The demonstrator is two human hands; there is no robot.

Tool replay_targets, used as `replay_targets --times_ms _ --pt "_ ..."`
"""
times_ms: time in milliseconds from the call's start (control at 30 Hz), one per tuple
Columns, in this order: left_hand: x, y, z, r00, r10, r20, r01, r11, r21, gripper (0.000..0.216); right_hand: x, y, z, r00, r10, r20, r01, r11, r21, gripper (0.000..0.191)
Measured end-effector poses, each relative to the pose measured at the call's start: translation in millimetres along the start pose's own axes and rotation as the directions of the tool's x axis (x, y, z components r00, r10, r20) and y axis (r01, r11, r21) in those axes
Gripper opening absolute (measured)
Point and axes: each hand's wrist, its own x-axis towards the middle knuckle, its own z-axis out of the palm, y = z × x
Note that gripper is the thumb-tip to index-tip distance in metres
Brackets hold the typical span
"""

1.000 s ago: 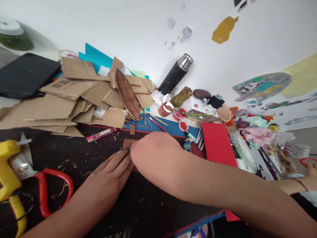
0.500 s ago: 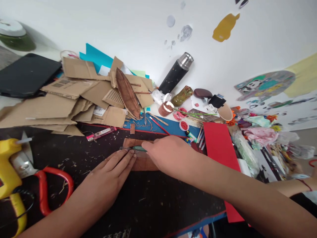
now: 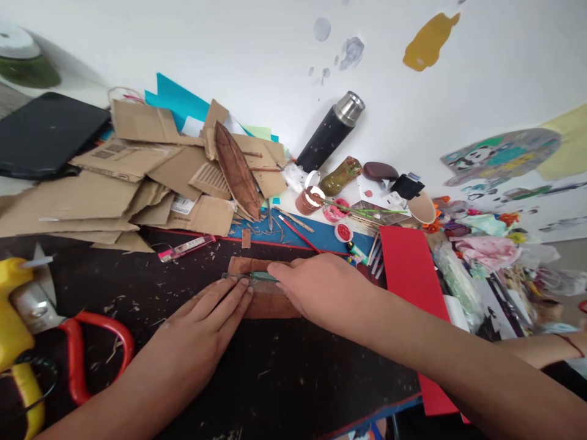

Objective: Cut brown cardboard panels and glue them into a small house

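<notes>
My left hand (image 3: pixel 204 327) lies with its fingers stretched out, fingertips pressing on a clear ruler (image 3: pixel 228 276). Under the ruler is a brown rectangular piece (image 3: pixel 270 305), flat on the dark mat. My right hand (image 3: pixel 321 284) is closed round a slim green craft knife (image 3: pixel 262 275), held low along the ruler with its tip close to my left fingertips. The blade itself is too small to make out. Part of the brown piece is hidden under both hands.
Scissors with red handles (image 3: pixel 76 360) and a yellow glue gun (image 3: pixel 16 293) lie at left. Cardboard pieces (image 3: pixel 101 195) and a brown boat-like form (image 3: pixel 236 171) are piled behind. A black thermos (image 3: pixel 328 137) and red card (image 3: pixel 413 275) stand rightward; another person's arm (image 3: pixel 541 348) shows.
My right hand and the knife have slid slightly right along the ruler. My left hand stays in place on it. The view has shifted a little.
</notes>
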Motion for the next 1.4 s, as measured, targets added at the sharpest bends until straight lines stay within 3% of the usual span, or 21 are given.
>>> replay_targets --times_ms 267,500,633,800,1100,1233,1400 --pt "0.4 1.0 -0.1 1.000 -0.001 -0.002 0.001 1.000 0.012 0.066 -5.3 3.5 3.9 1.000 0.014 -0.010 -0.014 1.000 -0.011 0.022" --pt "-4.3 -1.0 2.3 1.000 0.022 0.012 -0.022 1.000 0.015 0.087 -4.8 4.3 2.0 1.000 0.003 0.011 -0.003 1.000 0.011 0.025" --pt "-4.7 0.4 3.0 0.999 -0.011 0.050 0.012 1.000 -0.025 0.081 -5.8 2.8 1.2 1.000 -0.009 -0.002 0.009 1.000 0.005 0.025" --pt "-2.9 1.6 2.6 1.000 -0.023 0.008 0.024 0.999 -0.032 0.067 -7.4 2.7 0.8 1.000 -0.009 -0.025 0.009 1.000 0.015 0.024" --pt "-2.3 1.2 -0.2 0.997 -0.041 0.062 0.042 0.999 -0.022 0.065 -4.6 2.9 1.5 1.000 0.007 0.011 -0.007 1.000 0.004 0.026" --pt "-3.1 0.5 0.2 1.000 0.002 0.020 -0.003 1.000 0.003 0.073 -4.9 2.8 1.4 1.000 0.006 0.012 -0.006 1.000 0.001 0.025" --pt "0.0 2.7 -2.2 0.999 -0.034 0.017 0.035 0.999 -0.031 0.062 -6.1 2.1 1.6 1.000 0.006 0.016 -0.007 1.000 0.023 0.028"
